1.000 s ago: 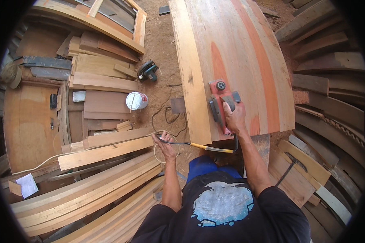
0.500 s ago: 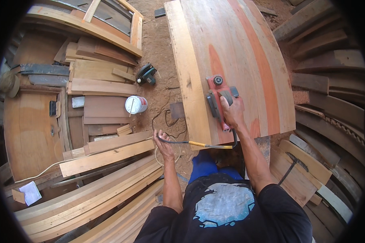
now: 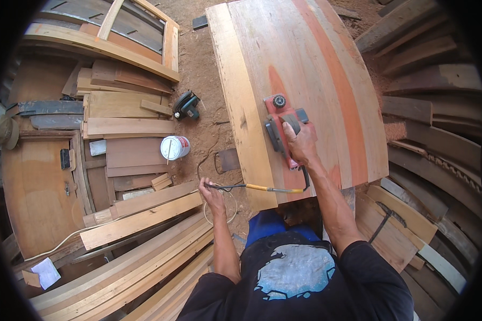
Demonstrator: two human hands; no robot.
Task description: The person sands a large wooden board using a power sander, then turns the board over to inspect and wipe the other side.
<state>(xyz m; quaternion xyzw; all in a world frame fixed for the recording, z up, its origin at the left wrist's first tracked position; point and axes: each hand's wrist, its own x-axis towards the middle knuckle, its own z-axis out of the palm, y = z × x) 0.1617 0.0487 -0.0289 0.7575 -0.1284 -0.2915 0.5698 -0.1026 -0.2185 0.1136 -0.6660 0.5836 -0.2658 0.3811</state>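
My right hand grips the rear handle of a red electric planer with a black knob at its front. The planer rests on a wide wooden panel made of pale and reddish boards, close to its near left part. From the planer's back a power cord, partly wrapped in yellow, runs left to my left hand. That hand is closed around the cord, off the panel's left side. The planer's underside is hidden.
Left of the panel, a green circular saw and a white bucket stand on the dusty ground. Stacked planks fill the lower left. A hammer-like tool lies on boards at right. A wooden frame is at upper left.
The whole view has shifted slightly, with the panel and planer now a little further left in it. Both hands keep their holds on the planer and the cord.
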